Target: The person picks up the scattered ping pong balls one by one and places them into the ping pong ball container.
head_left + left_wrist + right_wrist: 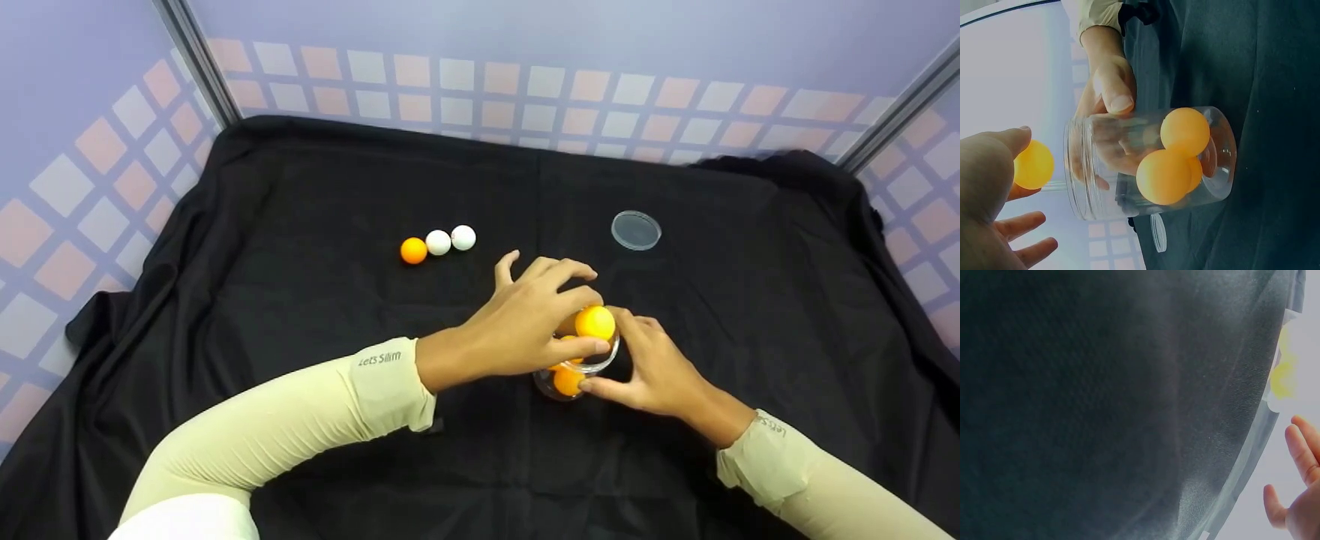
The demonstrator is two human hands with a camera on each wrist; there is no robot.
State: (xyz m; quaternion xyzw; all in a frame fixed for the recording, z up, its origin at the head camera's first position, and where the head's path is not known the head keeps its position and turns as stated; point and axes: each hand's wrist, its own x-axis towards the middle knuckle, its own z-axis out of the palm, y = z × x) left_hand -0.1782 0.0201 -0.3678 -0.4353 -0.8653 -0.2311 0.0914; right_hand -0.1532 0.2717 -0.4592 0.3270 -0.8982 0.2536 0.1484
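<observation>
My left hand (529, 322) pinches an orange ping-pong ball (595, 322) between thumb and finger, over the mouth of a clear jar (1114, 211). In the left wrist view that ball (1034, 164) is just outside the rim, apart from it. The jar stands on the black cloth and holds orange balls (1163, 177), three of which show. My right hand (656, 367) grips the jar's side near the top, its thumb and fingers around the wall. In the right wrist view, fingers (1300, 450) show at the right edge, beside a washed-out yellow shape.
Farther back on the black cloth (337, 195), one orange ball (413, 250) and two white balls (438, 242) lie in a row. A clear round lid (636, 230) lies behind the jar to the right. Patterned panels (525, 82) stand around the back and sides.
</observation>
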